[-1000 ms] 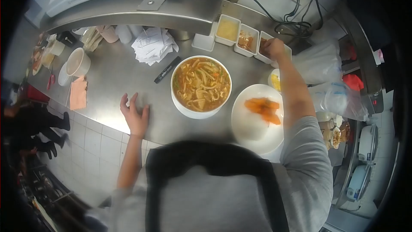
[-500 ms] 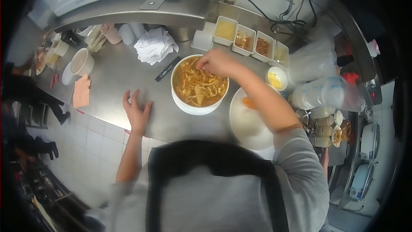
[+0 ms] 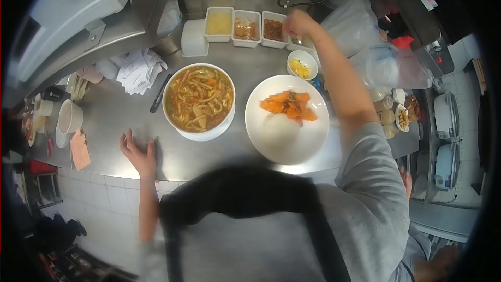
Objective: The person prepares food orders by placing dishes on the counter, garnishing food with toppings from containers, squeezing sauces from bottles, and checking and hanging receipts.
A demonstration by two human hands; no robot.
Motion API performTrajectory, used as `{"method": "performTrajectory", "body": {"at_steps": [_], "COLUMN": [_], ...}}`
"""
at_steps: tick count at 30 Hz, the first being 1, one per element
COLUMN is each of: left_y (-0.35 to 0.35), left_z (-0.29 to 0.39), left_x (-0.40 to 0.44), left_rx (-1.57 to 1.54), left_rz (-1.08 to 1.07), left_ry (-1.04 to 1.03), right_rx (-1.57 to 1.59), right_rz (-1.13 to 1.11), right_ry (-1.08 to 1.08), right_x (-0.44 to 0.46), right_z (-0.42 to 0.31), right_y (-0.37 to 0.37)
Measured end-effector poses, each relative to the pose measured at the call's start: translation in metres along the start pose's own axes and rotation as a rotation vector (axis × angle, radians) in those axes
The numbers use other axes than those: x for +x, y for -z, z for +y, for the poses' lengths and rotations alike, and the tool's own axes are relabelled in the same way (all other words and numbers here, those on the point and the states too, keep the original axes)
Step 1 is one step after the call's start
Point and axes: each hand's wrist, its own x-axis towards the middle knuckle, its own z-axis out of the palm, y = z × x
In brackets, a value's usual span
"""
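Observation:
My left hand (image 3: 140, 157) hovers at the counter's front edge with its fingers spread, holding nothing. At the back, my right hand (image 3: 302, 25) reaches over the rightmost white container (image 3: 301, 45), its fingers bent together; whatever they hold is hidden. Left of it stand containers of brown crumbly topping (image 3: 273, 29), orange-brown topping (image 3: 245, 28) and pale yellow shreds (image 3: 218, 23). A white bowl of thick noodle soup (image 3: 198, 99) sits between my hands. To its right lies a white plate (image 3: 255, 136) carrying rice (image 3: 282, 131) and orange pieces in sauce (image 3: 289, 105).
A small bowl of yellow pieces (image 3: 300, 68) stands below my right hand. A black marker (image 3: 160, 93) and crumpled papers (image 3: 140, 72) lie left of the soup. Plastic bags (image 3: 389, 65) bulge at the right. Another person's hand (image 3: 406, 181) shows at the right.
My right hand has moved from above the soup to the rightmost container at the back. The view has turned right, and the orange pieces on the plate are now uncovered. My left hand stays open.

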Motion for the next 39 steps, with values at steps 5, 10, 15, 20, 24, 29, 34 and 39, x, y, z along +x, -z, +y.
{"method": "performTrajectory", "body": {"at_steps": [5,10,15,20,24,29,34,39], "left_y": [-0.003,-0.008,-0.004,0.017,0.013,0.008,0.009,0.007], "left_z": [-0.004,-0.011,-0.024,0.002,0.003,-0.004,-0.002,-0.004], "left_x": [0.002,-0.002,0.000,-0.007,-0.008,-0.008,-0.008,-0.009], "left_rx": [0.038,0.084,0.153,0.097,0.086,0.142,0.135,0.130], "left_rz": [0.033,0.036,0.007,0.063,0.045,0.062,0.046,0.051], "left_ry": [-0.014,-0.022,0.000,0.054,0.082,0.069,0.073,0.076], "right_rx": [0.788,0.061,0.231,0.528,0.377,0.295,0.244,0.202], "right_rz": [0.238,0.423,0.175,-0.066,-0.063,-0.043,-0.019,0.007], "right_ry": [-0.496,-0.250,-0.174,-0.132,-0.113,-0.079,-0.074,-0.075], "right_x": [0.030,0.045,0.071,0.046,0.010,0.015,0.017,0.023], "right_z": [0.058,0.088,0.153,0.117,0.082,0.059,0.058,0.067], "right_y": [-0.074,-0.126,-0.171,-0.159,-0.166,-0.162,-0.156,-0.150]}}
